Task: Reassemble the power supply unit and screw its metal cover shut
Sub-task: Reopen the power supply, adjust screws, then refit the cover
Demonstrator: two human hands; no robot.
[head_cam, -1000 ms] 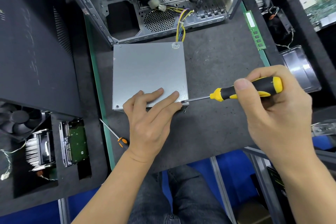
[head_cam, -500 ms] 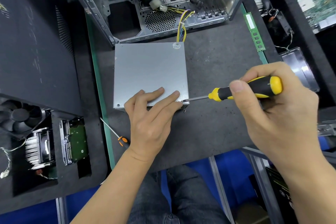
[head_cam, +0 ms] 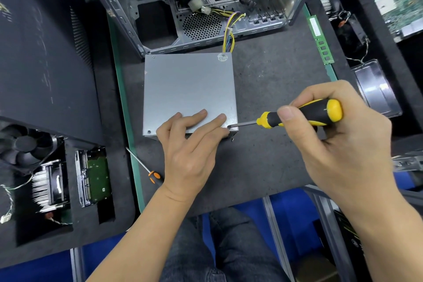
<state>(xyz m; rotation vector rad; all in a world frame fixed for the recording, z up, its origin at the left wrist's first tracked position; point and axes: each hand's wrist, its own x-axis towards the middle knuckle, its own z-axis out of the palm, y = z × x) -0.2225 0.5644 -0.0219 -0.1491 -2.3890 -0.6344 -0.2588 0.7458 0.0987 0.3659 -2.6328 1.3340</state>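
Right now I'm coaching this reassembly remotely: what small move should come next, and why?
Probably turn the yellow-handled screwdriver to drive that corner screw home. Its tip sits at the near right corner of the power supply cover, the right hand grips the handle, and the left hand presses the cover flat, so everything looks set.

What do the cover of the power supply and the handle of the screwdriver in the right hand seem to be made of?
Cover: seemingly sheet metal, grey and matte, with a faint speckled sheen and thin folded edges. Screwdriver handle: probably moulded plastic or rubber, in yellow and black bands with a soft gloss; which of the two, the picture leaves open. The right hand grips it.
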